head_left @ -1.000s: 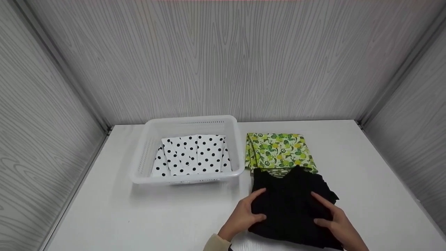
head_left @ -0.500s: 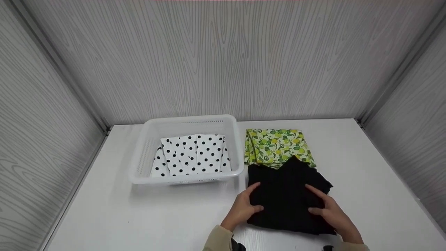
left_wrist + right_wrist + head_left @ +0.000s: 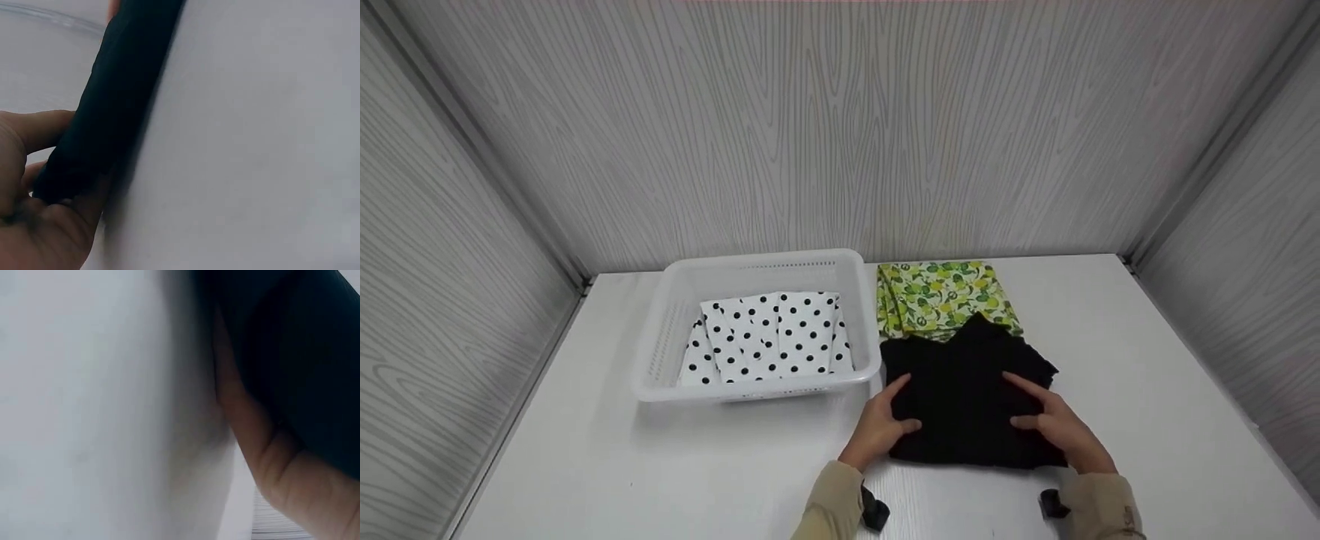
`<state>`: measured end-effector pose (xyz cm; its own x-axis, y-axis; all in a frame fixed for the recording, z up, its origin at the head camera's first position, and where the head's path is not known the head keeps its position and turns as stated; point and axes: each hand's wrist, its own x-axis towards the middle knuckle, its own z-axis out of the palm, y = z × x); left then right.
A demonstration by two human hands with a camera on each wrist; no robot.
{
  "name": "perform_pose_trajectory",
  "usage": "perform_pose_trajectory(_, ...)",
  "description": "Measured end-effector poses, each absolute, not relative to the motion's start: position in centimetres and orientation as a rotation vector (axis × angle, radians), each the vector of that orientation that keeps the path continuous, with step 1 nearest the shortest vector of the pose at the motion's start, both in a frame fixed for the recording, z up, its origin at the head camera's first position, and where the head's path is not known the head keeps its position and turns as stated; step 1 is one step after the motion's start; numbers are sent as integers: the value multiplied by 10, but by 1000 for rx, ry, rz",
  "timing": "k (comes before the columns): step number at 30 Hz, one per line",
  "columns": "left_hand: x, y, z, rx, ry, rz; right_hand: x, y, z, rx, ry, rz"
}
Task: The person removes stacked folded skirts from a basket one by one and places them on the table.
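A folded black cloth point(image 3: 960, 397) lies low over the right half of the table, its far edge overlapping a folded green-and-yellow lemon-print cloth point(image 3: 949, 296). My left hand point(image 3: 879, 427) grips its left side, thumb and a finger on top; in the left wrist view, the left hand point(image 3: 45, 225) has fingers on both sides of the thick black fold point(image 3: 118, 95). Its right side is held by my right hand point(image 3: 1061, 424), also with thumb and finger on top. In the right wrist view, a finger of the right hand point(image 3: 264, 450) lies along the underside of the cloth point(image 3: 315, 371).
To the left of both cloths stands a white plastic basket point(image 3: 649, 375) with a folded white cloth with black dots point(image 3: 802, 330) inside. Grey wood-grain panels point(image 3: 840, 135) border the white table point(image 3: 720, 472) at the back and sides.
Both hands and the black cloth have moved away from me and slightly left. The lemon-print cloth has shifted toward the back wall as well. The basket stays about where it was.
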<state>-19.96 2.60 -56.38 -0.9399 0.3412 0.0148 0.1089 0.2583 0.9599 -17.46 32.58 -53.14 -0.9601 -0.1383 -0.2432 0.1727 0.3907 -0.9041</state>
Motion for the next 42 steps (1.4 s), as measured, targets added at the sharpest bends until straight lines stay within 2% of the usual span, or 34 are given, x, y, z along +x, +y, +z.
perform_pose_trajectory(17, -199, 22, -568, 430, 2295, 1747, -172, 326, -539, 46, 2362, -1628)
perform_pose_trajectory(27, -199, 22, -560, 468, 2355, 1690, -169, 326, -528, 67, 2419, -1623)
perform_pose_trajectory(35, -185, -12, -508, 701, 2722, 1069, -167, 320, -497, 341, 2863, -1403)
perform_pose_trajectory(38, -181, -29, -483, 843, 2710, 929, -170, 310, -484, 307, 2939, -1425)
perform_pose_trajectory(42, -182, -46, -463, 980, 2709, 1044, -179, 289, -474, 176, 2981, -1517)
